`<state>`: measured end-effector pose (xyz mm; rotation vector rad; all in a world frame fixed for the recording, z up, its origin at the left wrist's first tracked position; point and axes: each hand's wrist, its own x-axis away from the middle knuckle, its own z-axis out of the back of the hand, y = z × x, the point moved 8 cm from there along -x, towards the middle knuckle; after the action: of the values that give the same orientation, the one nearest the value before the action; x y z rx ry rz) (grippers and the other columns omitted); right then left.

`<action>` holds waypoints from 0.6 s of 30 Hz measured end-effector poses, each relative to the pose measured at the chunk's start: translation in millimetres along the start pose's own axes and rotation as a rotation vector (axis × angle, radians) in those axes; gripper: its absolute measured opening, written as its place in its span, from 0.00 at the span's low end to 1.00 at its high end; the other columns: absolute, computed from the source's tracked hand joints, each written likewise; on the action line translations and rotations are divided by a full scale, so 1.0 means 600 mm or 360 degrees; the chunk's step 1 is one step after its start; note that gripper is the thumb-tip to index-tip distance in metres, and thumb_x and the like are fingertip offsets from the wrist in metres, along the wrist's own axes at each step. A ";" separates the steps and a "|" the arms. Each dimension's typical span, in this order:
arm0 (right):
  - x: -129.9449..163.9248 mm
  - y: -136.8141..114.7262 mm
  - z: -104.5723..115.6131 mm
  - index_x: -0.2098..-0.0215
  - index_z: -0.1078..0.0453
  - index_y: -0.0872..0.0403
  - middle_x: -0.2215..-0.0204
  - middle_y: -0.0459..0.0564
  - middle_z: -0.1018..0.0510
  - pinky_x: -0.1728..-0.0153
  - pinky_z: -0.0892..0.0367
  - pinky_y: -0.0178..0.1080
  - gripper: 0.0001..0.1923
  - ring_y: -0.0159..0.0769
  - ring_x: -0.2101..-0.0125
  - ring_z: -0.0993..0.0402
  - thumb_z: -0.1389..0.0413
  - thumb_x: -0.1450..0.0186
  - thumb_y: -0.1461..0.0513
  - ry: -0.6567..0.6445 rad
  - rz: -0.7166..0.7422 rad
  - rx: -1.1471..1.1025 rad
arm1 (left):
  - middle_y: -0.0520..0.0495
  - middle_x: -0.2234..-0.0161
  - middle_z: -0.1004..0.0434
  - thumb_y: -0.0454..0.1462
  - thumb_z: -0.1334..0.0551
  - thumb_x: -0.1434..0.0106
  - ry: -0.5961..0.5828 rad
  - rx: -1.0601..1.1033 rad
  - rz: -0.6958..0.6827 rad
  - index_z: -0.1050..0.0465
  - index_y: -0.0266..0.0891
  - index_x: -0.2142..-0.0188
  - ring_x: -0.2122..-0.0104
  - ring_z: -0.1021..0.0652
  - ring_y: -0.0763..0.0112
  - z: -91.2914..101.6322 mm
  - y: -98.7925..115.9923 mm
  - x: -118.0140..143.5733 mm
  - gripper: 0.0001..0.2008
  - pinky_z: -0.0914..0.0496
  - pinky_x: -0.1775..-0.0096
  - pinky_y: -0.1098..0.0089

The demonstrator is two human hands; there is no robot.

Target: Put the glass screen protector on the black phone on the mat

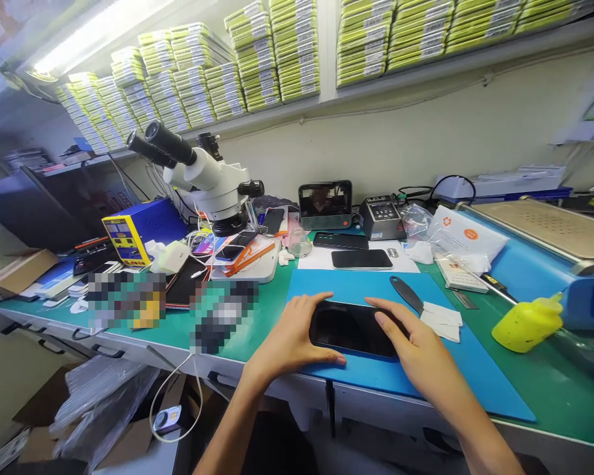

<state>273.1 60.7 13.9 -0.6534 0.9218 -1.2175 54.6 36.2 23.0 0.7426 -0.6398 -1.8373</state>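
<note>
A smartphone [351,328] with a dark, glossy screen lies face up on the blue mat [490,389]. My left hand [294,333] wraps its left end, thumb along the near edge and fingers toward the far edge. On the right end, my right hand [418,343] grips the phone, its thumb over the screen and its fingers by the far corner. Right of the phone rest a black-handled tool [403,290], its far end hidden, and a folded white wipe [441,321]. Another phone [361,259] lies beyond the mat on white paper.
A microscope [212,178] stands at the left among phones and cables. At the right are a yellow squeeze bottle [527,323] and a blue machine [525,264]. A small control box [382,218] sits behind. Stacked green packs [297,53] fill the shelf overhead.
</note>
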 end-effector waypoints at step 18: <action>0.014 -0.020 -0.010 0.47 0.19 0.46 0.47 0.53 0.15 0.37 0.28 0.57 0.18 0.52 0.42 0.22 0.47 0.27 0.52 0.0007 0.0136 0.0093 | 0.43 0.39 0.23 0.45 0.34 0.27 0.0028 -0.0583 -0.0151 0.28 0.48 0.34 0.40 0.21 0.55 -0.001 -0.006 0.017 0.24 0.25 0.38 0.55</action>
<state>262.5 50.2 18.7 -0.5600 0.9056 -1.1655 49.7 28.0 17.8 0.5502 -0.2470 -1.9606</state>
